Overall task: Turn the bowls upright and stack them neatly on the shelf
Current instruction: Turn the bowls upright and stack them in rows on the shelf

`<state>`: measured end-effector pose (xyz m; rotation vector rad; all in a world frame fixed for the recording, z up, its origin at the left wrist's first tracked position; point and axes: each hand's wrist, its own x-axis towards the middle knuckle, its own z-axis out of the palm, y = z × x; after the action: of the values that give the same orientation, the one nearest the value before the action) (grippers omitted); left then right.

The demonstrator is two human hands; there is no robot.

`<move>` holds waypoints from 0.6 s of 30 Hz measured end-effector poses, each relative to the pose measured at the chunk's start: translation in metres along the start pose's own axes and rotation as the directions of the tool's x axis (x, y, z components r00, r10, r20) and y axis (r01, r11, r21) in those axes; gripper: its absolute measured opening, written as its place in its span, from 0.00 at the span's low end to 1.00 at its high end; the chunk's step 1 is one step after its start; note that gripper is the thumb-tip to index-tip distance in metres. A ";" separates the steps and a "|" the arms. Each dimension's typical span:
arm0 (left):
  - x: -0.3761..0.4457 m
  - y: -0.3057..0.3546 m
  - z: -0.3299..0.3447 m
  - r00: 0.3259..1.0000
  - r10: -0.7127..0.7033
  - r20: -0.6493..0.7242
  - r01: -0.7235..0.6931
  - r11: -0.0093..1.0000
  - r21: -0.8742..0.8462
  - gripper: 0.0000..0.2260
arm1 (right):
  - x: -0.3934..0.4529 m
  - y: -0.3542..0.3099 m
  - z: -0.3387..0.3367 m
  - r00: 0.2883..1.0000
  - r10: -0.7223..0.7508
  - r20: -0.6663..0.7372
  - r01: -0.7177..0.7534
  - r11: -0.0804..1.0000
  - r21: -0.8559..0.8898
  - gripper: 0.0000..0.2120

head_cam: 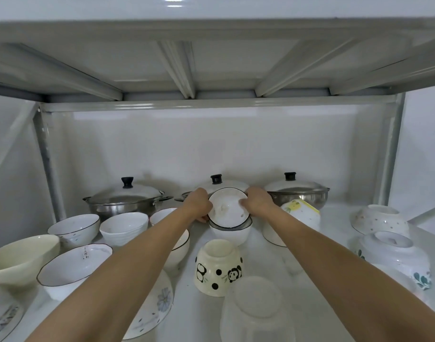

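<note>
Black-rimmed white bowl (228, 208) held mid-shelf, in front of the middle lidded pot (217, 185). It is tipped steeply: mouth faces the camera, foot points toward the back wall. Its lower rim sits just above, possibly touching, the rim of an upright white bowl (230, 232) directly beneath; contact cannot be confirmed.

Key relation: held bowl lies between the two hands, already over the receiving bowl. Judged next move is to rotate it mouth-up and lower it into that bowl. Neither hand is nearer; they flank it evenly.

Left hand (198, 203) grips the bowl's left edge, fingers wrapped behind. Right hand (257, 200) grips the right edge, thumb inside the rim, fingers behind. Both closed on the bowl; nothing else held.

Outward: panda bowl (217, 267) and a plain white bowl (257, 309) stand upside down in the near centre. Two more inverted bowls on the right (381, 219). Several upright bowls on the left (74, 227). Shelf surface (265, 255) is white. Judgement: task partway, several inversions left.
</note>
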<state>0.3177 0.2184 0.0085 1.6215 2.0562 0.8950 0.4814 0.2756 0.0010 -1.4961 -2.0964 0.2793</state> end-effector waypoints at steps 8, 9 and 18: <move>-0.005 -0.001 0.003 0.998 0.067 -0.007 -0.065 0.989 0.130 0.08 | -0.003 0.000 0.007 0.999 0.028 0.035 -0.025 0.996 -0.087 0.08; -0.004 -0.001 0.004 0.997 0.079 -0.013 -0.076 0.986 0.146 0.10 | -0.003 0.001 0.007 0.999 0.031 0.035 -0.027 0.994 -0.104 0.12; 0.003 -0.003 0.010 0.979 0.192 -0.063 -0.157 0.920 0.359 0.07 | -0.010 0.007 0.008 0.999 0.008 0.052 0.000 0.990 -0.143 0.15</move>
<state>0.3211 0.2230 -0.0010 2.0111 2.2685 0.6984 0.4851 0.2697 -0.0122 -1.5908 -2.1951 0.1748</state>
